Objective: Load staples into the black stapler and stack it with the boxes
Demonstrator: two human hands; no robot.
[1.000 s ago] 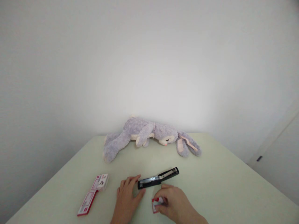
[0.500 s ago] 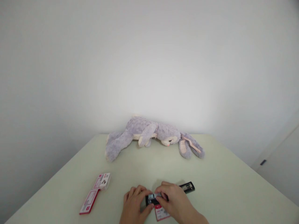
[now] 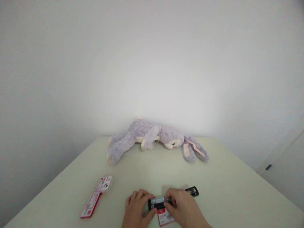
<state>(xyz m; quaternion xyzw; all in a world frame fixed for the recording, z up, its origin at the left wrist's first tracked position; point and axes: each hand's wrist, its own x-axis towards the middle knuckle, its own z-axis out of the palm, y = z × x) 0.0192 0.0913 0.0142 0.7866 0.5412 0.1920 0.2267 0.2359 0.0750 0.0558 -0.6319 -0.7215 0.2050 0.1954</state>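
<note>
A pale green tabletop (image 3: 71, 186) is spread beneath the hands (image 3: 137, 209), backed beyond them by a plain, softly lit whitish wall (image 3: 152, 63), a small dark fitting (image 3: 268, 167) being seen far to their right.

The middle of a long black stapler with a silver metal channel (image 3: 157, 201) and part of a flat red-and-white packet (image 3: 163, 218) are hidden by the right hand (image 3: 184, 204); the packet's small print is blurred.

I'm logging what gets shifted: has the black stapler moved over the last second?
Yes; judged against the plush rabbit, the black stapler has shifted farther away and rightward.
</note>
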